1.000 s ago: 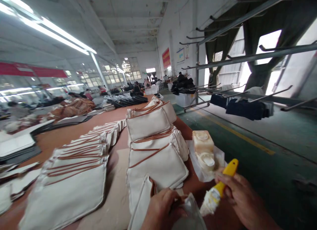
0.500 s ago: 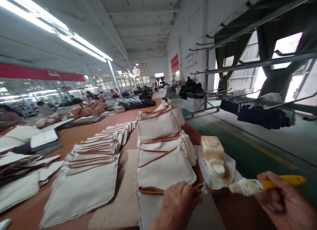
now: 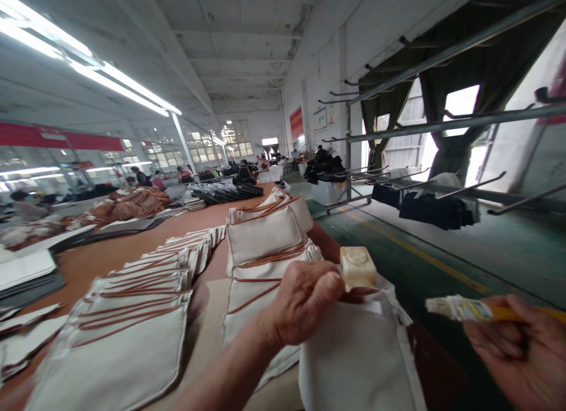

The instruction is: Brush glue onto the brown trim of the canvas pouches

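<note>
My left hand (image 3: 305, 302) is closed on the upper edge of a cream fabric pouch (image 3: 360, 358), which hangs raised at the table's right side. In my right hand (image 3: 515, 346) is a yellow-handled paintbrush (image 3: 464, 311), its bristles pointing left and whitish, apart from the pouch. Just beyond the held pouch stands a stained, pale plastic container (image 3: 357, 268), its lower part hidden. To the left of my left hand lies a stack of cream pouches (image 3: 265, 237) with brown straps. A second overlapping row of such pouches (image 3: 137, 340) lies farther left.
The brown table (image 3: 95, 260) carries dark and white flat pieces (image 3: 33, 275) at left and brown bundles (image 3: 141, 201) farther back. A metal rack (image 3: 398, 131) with prongs and dark hanging items stands right. Other people are in the distance.
My left hand has lifted the front pouch from its stack and moved it right, covering part of the container. The brush has moved away from the container. The view has turned slightly right.
</note>
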Demonstrator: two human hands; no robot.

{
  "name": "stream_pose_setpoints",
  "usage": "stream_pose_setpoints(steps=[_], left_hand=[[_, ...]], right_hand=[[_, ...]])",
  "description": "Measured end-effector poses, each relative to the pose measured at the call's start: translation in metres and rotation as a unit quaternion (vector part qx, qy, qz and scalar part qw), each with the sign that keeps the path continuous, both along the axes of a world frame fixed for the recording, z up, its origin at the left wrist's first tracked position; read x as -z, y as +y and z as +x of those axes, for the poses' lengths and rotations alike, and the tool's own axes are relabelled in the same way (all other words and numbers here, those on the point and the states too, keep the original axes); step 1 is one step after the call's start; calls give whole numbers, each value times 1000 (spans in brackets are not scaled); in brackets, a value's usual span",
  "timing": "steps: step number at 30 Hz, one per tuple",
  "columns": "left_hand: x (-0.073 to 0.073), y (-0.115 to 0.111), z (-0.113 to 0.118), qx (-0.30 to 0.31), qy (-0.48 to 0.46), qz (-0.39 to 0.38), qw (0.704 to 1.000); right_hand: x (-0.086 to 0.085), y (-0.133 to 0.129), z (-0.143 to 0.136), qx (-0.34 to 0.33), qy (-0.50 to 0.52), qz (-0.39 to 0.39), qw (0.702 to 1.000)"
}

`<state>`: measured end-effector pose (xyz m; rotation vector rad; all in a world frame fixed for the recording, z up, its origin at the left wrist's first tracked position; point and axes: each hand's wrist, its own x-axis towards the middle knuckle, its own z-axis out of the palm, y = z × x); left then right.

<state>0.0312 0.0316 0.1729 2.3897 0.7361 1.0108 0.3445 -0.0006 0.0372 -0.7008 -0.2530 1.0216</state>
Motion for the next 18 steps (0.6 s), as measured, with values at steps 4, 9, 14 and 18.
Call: stream_pose_setpoints(steps=[4, 9, 14, 18], left_hand=[[-3, 29, -47, -62, 5, -169, 984], [39, 68, -162, -213, 107, -317, 918], [111, 67, -185, -307, 211, -245, 895], [168, 55, -132, -325, 232, -206, 893]], right_hand=[[-3, -5, 10, 2, 6, 2, 1000], [6, -3, 0, 3, 1, -8, 1000], [18, 8, -30, -47, 16, -14, 999], [28, 14, -52, -80, -1, -23, 997]])
